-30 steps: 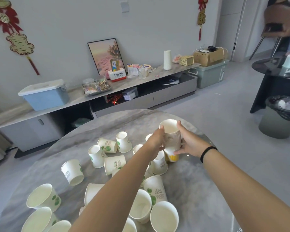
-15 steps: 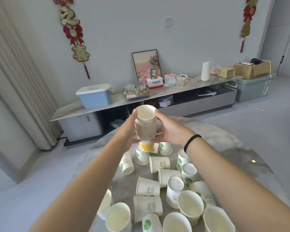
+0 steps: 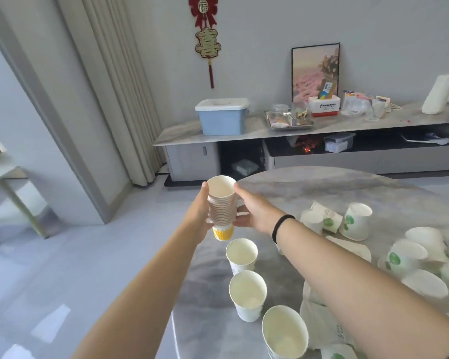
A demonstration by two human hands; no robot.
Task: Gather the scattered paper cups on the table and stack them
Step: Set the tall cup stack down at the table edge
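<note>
Holding a tall stack of nested paper cups [image 3: 222, 206] upright between them, the left hand [image 3: 202, 213] and the right hand [image 3: 254, 213] are both clamped on it from opposite sides, above the near-left edge of the round surface [image 3: 322, 187]. The stack's many rolled rims form tight ribbed bands, its top cup is open and plain white inside, and the lowest cup shows a yellow band below the fingers. A black elastic band [image 3: 280, 228] circles the right wrist.

Just below the hands, three loose cups stand upright in a line on the grey, marble-patterned, glossy surface: one nearest the stack [image 3: 242, 255], a second [image 3: 248, 294] lower, and a third [image 3: 285, 331] lower still, tilted toward the camera. To the right of the right hand, white tapered cups printed with a green leaf mark [image 3: 355, 221] lie tipped or stand inverted; those farther right are blurred. More lie under the right forearm, partly hidden.
</note>
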